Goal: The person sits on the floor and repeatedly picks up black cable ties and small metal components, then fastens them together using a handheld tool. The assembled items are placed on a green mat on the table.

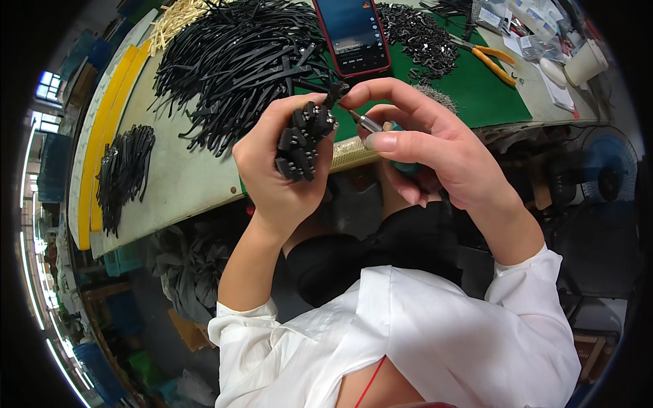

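Above the near edge of the counter (183, 183), the left hand (275, 170) is closed around a bunch of small black parts (304, 139), stacked together and held upright between thumb and fingers. The right hand (425, 146) grips a small screwdriver (369, 123) with a teal handle, its metal tip pointing left at the top of the bunch, while the forefinger and thumb pinch one more black piece (335, 94) just above it. Both hands are raised over the person's lap, clear of the counter surface.

Behind the hands lies a large heap of black straps (238, 58), and a smaller pile of straps (122, 173) sits well to the left near the yellow edging. A smartphone (352, 34) with a red case rests on the green mat (476, 88), beside a heap of small dark fittings (416, 37). Orange-handled pliers (491, 60) lie farther right, near a white cup (585, 62). White sleeves cover the person's upper arms.
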